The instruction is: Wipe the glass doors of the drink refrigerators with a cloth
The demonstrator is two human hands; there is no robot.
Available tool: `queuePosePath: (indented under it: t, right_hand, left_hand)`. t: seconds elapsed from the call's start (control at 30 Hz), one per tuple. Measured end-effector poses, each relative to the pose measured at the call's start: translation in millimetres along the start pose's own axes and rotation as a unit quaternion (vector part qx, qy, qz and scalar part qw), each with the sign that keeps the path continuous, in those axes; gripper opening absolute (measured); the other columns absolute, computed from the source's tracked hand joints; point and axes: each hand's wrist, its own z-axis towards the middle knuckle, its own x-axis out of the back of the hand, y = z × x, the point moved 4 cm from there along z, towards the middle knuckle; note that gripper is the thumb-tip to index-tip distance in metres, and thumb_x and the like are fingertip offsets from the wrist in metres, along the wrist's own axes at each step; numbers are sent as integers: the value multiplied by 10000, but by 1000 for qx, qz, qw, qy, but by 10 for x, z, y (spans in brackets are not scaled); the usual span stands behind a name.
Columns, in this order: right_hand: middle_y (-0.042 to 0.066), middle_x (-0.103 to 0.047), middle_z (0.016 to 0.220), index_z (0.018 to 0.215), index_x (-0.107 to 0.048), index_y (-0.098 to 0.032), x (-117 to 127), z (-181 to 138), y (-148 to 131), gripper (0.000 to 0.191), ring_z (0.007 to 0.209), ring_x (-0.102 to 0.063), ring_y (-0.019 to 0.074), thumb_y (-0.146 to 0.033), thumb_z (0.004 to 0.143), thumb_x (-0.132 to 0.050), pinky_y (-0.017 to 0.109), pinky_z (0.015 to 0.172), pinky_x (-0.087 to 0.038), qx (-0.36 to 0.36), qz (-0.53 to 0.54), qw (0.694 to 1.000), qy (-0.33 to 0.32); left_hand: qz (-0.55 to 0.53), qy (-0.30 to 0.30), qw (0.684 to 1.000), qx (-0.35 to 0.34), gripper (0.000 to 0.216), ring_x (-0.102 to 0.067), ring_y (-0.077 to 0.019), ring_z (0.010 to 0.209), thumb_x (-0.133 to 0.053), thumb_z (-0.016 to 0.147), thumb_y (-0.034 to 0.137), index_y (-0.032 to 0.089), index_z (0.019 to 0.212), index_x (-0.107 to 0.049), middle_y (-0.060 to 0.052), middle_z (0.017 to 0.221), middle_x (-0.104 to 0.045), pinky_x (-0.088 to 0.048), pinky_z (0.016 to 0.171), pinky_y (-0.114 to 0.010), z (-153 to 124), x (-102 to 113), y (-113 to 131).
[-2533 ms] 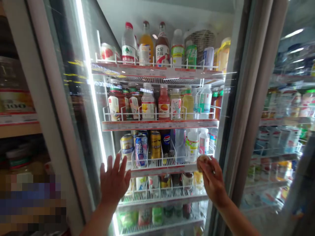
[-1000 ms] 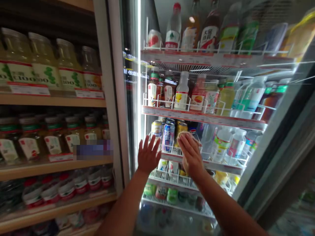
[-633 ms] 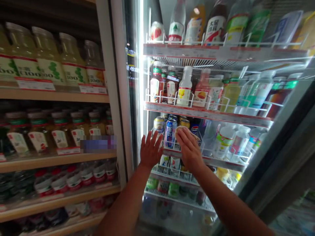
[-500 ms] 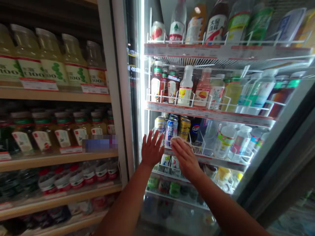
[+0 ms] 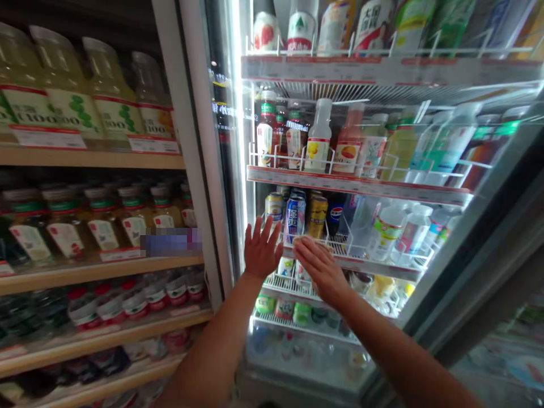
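Note:
Fingers spread, my left hand is raised flat toward the glass front of a lit drinks cooler; whether the palm touches it I cannot tell. To its right, my right hand has its fingers together over a pale cloth, whose edge shows past the fingertips; most of the cloth is hidden under the hand. Behind the hands, inside the cooler, stand a blue can, a gold can and a dark Pepsi can.
Wire-fronted cooler shelves hold several bottles and cans. At left, an open wooden shelf unit carries rows of juice bottles. A pale upright frame stands between them. A dark door frame slants along the right.
My view has shifted slightly, so the cooler shelves sit a little higher and further left in the picture. Both hands keep nearly the same pose, the right still over the cloth.

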Motion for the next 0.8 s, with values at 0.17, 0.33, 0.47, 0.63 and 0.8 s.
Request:
queuePosePath:
  t: [0.17,0.33,0.47,0.63,0.8]
  right_hand:
    - [52,-344,1639,1622,-166,-261,182,348,164,757,1525,-297,228,-1,954,-411,463,1245,-348,-58,-16,994,95]
    - [83,-506,1541,1608,-241,-189,-7,404,9,711,1502,-349,231,-2,947,-424,466,1244,-353,-29,-16,996,81]
    - [58,-543,1511,1609,-224,-169,-191,437,-174,678,1513,-323,202,-28,967,-389,425,1242,-352,2,-8,1000,12]
    - [5,-508,1537,1603,-262,-270,-59,720,-29,725,1521,-306,219,-12,942,-413,475,1260,-310,-96,-66,987,110]
    - [56,-585,1467,1560,-373,-176,-367,559,-294,572,1481,-389,204,-92,995,-410,416,1218,-380,-29,-46,997,60]
  left_hand:
    - [2,1,1000,5,709,-117,-309,1558,-484,999,329,211,1616,-156,-115,1672,-186,-188,1265,-513,-12,45,3]
    - [-5,-30,999,12,726,-125,-292,1555,-472,1003,335,209,1621,-114,-128,1646,-273,-188,1269,-511,-226,140,-217]
    - [-1,-45,999,0,704,-124,-274,1557,-477,1004,309,167,1614,-156,-144,1624,-318,-151,1280,-487,-384,145,-402]
    - [1,-21,1000,-5,681,-113,-277,1557,-460,1008,305,139,1607,-181,-148,1625,-298,-121,1283,-488,-415,106,-423]
    - [-21,-19,1000,1,685,-129,-261,1555,-480,999,319,148,1604,-207,-137,1607,-334,-104,1290,-461,-443,83,-433]
